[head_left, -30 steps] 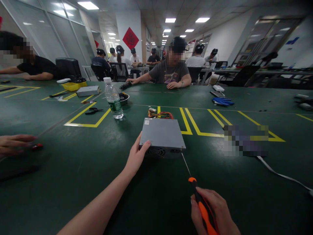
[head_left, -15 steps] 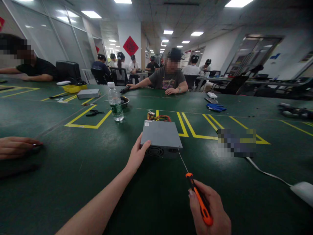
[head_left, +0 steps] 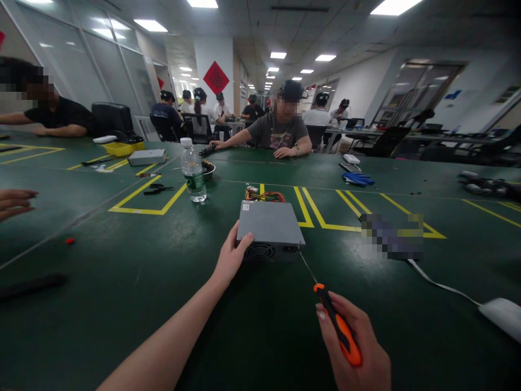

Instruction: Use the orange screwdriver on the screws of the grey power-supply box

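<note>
A grey metal power supply box (head_left: 270,224) lies on the green table (head_left: 122,282) in front of me, with coloured wires (head_left: 266,194) trailing from its far end. My left hand (head_left: 230,258) grips its near left corner, thumb on top. My right hand (head_left: 354,347) is wrapped round the orange and black handle of a screwdriver (head_left: 334,321). The thin shaft points at the box's near right corner, and its tip is at or just short of that corner.
A water bottle (head_left: 192,172) stands at the back left beside a small dark bowl (head_left: 208,169). Another person's hand (head_left: 14,201) hovers at the left edge near a small red item (head_left: 69,240). A white device (head_left: 501,315) with a cable lies right. People sit across the table.
The hand at the left edge has lifted away from the small red item and drawn back. My right hand has shifted slightly on the screwdriver; my left hand stays on the box.
</note>
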`<state>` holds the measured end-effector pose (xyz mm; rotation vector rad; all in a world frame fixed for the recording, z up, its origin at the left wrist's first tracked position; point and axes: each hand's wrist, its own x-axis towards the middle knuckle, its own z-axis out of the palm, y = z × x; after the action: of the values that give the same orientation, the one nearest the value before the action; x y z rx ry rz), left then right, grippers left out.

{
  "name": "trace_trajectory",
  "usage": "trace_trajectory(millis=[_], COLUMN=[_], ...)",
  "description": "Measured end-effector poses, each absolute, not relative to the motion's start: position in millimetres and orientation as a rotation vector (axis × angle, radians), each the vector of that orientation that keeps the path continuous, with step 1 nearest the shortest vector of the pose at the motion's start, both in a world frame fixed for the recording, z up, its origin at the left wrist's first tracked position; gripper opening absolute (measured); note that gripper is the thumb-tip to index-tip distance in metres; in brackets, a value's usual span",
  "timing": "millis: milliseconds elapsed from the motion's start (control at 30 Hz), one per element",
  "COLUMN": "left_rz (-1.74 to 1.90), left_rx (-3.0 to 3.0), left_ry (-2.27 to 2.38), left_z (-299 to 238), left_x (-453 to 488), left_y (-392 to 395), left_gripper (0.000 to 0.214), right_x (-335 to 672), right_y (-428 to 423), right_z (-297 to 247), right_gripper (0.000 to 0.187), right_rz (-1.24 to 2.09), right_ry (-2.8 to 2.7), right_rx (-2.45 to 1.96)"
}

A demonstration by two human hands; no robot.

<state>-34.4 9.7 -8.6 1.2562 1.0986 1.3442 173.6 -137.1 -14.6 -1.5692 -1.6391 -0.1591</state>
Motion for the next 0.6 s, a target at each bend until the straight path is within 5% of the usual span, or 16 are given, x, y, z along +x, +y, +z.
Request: trace_trajectory(millis=[600], left_rz=[1.365], left_rx=[1.262], left_ry=[1.190], left_z=[-12], left_x=[-35], left_y=[12], left_gripper=[0.060], right_x=[155], right_y=[-129], right_z=[-15], right_gripper=[0.030], right_rz=[-0.281], right_ry=[-1.780], right_rx=[-1.429])
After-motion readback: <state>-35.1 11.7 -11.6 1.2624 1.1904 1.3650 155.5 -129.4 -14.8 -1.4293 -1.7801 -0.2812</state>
